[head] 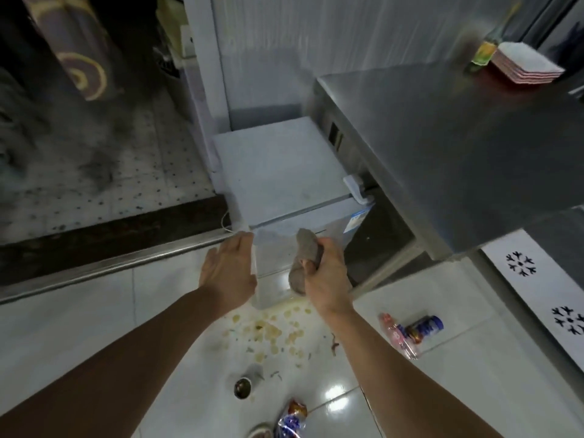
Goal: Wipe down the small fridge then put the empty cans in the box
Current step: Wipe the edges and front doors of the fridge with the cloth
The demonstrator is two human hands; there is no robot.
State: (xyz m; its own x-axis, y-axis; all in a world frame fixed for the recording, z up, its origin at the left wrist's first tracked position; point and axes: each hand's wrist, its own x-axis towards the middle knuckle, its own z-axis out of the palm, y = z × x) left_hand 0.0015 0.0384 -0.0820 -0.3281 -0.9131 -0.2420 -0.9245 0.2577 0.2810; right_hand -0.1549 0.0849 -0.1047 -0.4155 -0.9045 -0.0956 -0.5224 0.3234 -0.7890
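Note:
The small white fridge (278,172) stands on the floor in a corner beside a steel counter, seen from above. My left hand (228,273) lies flat with straight fingers against the fridge's front left edge. My right hand (325,278) grips a bunched grey cloth (306,257) held against the fridge's front face. A blue can (425,327) and a pink can (398,338) lie on the floor to the right. An open upright tin (242,387) and a crumpled blue can (292,418) sit on the tiles near my feet.
A steel counter (448,147) overhangs the fridge on the right, carrying stacked trays (526,63) and a green bottle (485,49). Yellowish spill spots (271,333) cover the white tiles in front of the fridge. A metal threshold (107,267) runs along the left.

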